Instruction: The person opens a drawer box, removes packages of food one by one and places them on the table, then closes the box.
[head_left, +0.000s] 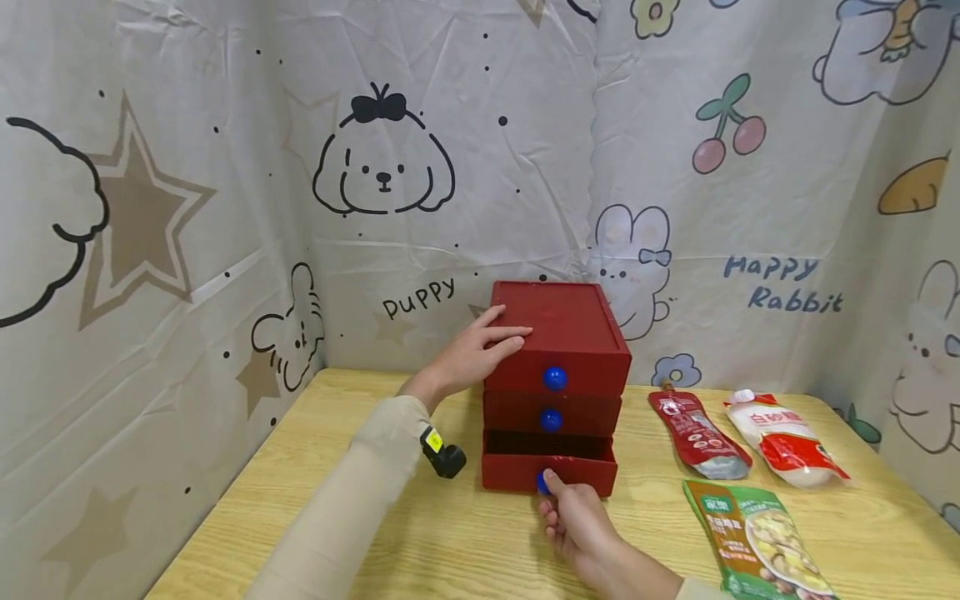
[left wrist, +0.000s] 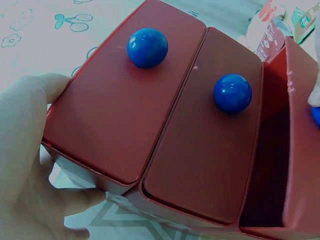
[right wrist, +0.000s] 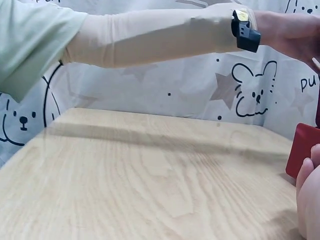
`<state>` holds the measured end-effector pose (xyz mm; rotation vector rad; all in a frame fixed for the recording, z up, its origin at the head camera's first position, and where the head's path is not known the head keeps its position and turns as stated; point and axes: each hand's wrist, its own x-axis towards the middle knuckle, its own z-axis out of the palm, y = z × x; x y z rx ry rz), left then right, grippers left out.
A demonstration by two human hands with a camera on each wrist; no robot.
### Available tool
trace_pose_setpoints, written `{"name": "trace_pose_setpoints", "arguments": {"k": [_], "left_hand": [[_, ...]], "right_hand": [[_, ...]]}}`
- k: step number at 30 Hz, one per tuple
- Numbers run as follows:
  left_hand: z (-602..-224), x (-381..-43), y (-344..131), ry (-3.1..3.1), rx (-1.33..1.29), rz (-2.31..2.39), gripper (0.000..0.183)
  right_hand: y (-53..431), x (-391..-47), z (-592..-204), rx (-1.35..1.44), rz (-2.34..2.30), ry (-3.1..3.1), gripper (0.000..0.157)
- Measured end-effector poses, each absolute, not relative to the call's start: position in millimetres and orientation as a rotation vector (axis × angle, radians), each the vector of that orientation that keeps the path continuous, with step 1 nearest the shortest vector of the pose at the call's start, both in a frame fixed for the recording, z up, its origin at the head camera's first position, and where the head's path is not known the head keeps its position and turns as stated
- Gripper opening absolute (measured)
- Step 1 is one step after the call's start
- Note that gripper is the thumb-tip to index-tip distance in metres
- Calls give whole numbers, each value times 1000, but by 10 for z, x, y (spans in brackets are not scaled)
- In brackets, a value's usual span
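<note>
A dark red cabinet (head_left: 555, 317) with three stacked drawers stands on the table, each drawer front bearing a round blue knob. My left hand (head_left: 480, 346) rests on the top left edge of this cabinet, fingers extended; the left wrist view shows that hand (left wrist: 30, 160) against its side and top. The bottom drawer (head_left: 510, 473) is pulled partway out, and its visible inside looks dark. With thumb and curled fingers, my right hand (head_left: 585, 529) pinches that drawer's knob (head_left: 542, 482). The upper knob (left wrist: 147, 48) and middle knob (left wrist: 232, 94) are untouched, their drawers closed.
To the right lie a red spouted pouch (head_left: 697, 433), a white and red bag (head_left: 783, 437) with a white cap, and a green and brown food packet (head_left: 757, 542). Printed cloth (head_left: 450, 167) hangs behind the wooden table (head_left: 420, 533).
</note>
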<state>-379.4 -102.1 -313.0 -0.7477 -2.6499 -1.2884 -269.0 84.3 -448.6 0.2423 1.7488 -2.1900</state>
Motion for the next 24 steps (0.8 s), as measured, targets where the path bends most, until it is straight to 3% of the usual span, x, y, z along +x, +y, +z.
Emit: {"name": "trace_pose_setpoints", "arguments": {"k": [11, 24], "left_hand": [[-3115, -3779, -1055, -2640, -749, -1309, 37], [-3143, -3809, -1035, -2637, -763, -1323, 36]], "right_hand": [[807, -2955, -4512, 180, -2206, 1815, 30], [855, -3134, -4538, 180, -2162, 1834, 35]]}}
